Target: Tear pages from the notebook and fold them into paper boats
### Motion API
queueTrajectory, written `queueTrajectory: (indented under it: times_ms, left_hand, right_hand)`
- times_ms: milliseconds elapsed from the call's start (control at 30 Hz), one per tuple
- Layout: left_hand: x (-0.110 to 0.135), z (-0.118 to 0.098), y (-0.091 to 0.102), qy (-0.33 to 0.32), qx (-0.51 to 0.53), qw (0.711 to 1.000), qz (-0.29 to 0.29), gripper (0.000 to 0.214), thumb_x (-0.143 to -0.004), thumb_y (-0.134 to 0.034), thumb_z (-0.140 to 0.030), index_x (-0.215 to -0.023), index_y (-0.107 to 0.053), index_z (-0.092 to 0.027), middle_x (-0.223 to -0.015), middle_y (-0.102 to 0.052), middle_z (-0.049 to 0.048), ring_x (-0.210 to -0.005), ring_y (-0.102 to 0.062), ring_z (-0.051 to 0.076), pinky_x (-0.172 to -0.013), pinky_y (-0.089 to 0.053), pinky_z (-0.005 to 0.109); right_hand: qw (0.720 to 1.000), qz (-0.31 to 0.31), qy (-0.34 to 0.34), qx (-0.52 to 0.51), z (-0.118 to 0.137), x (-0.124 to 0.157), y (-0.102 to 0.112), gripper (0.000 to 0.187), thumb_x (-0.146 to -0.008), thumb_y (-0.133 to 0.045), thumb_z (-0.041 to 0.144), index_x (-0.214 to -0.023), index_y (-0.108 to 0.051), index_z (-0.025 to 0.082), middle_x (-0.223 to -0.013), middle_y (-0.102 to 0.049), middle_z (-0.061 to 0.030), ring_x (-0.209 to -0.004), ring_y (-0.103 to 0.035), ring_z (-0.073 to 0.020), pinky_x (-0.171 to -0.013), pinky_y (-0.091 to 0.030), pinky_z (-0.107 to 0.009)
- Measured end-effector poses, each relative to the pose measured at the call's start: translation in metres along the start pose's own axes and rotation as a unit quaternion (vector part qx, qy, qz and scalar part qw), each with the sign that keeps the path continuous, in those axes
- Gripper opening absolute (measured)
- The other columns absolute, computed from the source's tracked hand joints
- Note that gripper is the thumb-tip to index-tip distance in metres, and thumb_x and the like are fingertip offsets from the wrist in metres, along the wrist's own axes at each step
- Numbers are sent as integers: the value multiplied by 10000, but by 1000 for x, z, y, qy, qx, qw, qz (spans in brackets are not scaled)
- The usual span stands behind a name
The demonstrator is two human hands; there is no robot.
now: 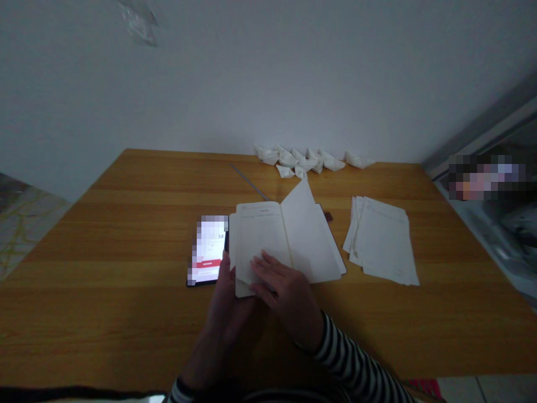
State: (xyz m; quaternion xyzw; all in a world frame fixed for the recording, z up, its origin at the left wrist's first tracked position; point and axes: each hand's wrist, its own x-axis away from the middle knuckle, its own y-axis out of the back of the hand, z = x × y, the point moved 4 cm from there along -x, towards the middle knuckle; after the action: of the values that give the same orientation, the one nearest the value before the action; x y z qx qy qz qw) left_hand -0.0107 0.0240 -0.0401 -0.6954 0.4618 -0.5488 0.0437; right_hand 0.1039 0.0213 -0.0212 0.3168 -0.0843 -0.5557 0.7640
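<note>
Left grip holding notebook, partly hidden beneath, print seemingly illegible

A person wore a striped top, its dark bands alternating with pale ones, in plain sight of those of us in the room. Narrow stripes ringed the right sleeve down to a dark-edged cuff; the left sleeve showed matching bands. Left hand and right hand were both bare.
</note>
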Motion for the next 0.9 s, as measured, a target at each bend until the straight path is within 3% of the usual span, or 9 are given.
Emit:
queueTrajectory:
  times_ms: [167,267,333,467,600,667,767,833,900]
  left_hand:
    - [-2,6,0,-27,-53,998,17,338,-952,-567,-413,-1102,-680,-132,-987,-768,96,-957,-730,222,-902,-577,329]
    - [-1,12,-6,-60,-104,991,56,351,-830,-739,-320,-1119,-677,-130,-1005,-770,98,-981,-723,243,-888,-576,338]
    - [1,15,-11,-82,-116,987,78,441,-782,-780,-318,-1166,-667,-133,-1065,-766,109,-1022,-713,256,-894,-570,343]
    - [7,19,-15,-94,-161,981,57,531,-754,-796,-351,-1220,-648,-147,-1015,-779,105,-921,-738,249,-789,-586,326]
    - [10,17,-14,-128,-203,970,39,546,-782,-761,-397,-1264,-633,-176,-992,-781,93,-822,-744,227,-704,-582,306]
    - [11,15,-13,-147,-207,967,31,552,-788,-751,-405,-1279,-629,-185,-1016,-778,93,-848,-743,234,-717,-583,313]
    - [14,11,-13,-176,-206,962,8,604,-785,-758,-400,-1333,-600,-204,-1077,-768,93,-970,-727,263,-791,-588,339]
    - [17,10,-13,-201,-229,953,6,618,-798,-752,-409,-1367,-580,-243,-1197,-736,86,-1128,-674,284,-898,-568,358]
    - [18,11,-16,-229,-268,935,46,583,-826,-727,-427,-1371,-583,-278,-1352,-658,66,-1301,-560,292,-1037,-496,369]
  right_hand:
    - [996,-87,-12,-27,5,6,7,475,-914,-505,154,-1372,-585,252,-1279,-698,-44,-1175,-673,-208,-1015,-558,-389]
    - [972,-226,-59,-22,2,19,27,406,-925,-500,154,-1279,-661,271,-1206,-735,-44,-1022,-742,-197,-890,-620,-328]
    - [935,-341,-99,-21,-4,31,44,346,-925,-537,172,-1224,-693,248,-1183,-745,-69,-1034,-738,-226,-916,-611,-369]
    - [869,-465,-151,-76,-19,47,62,405,-940,-543,180,-1342,-592,186,-1275,-690,-146,-1158,-678,-279,-999,-548,-505]
    - [850,-518,-76,57,-8,65,69,536,-904,-565,99,-1406,-526,284,-1542,-451,-74,-1420,-423,-335,-1113,-367,-676]
    - [866,-482,-13,134,6,69,69,583,-894,-552,66,-1391,-530,370,-1571,-404,15,-1470,-329,-336,-1142,-286,-716]
    - [948,-295,38,116,15,58,63,559,-926,-514,102,-1403,-519,392,-1496,-512,36,-1432,-414,-291,-1174,-315,-638]
    - [983,-182,-7,35,7,44,59,519,-966,-503,186,-1462,-466,334,-1487,-528,-11,-1402,-463,-256,-1184,-352,-554]
    - [986,-122,-89,-68,-10,32,57,500,-1004,-474,306,-1499,-416,286,-1533,-470,-45,-1422,-435,-236,-1196,-340,-509]
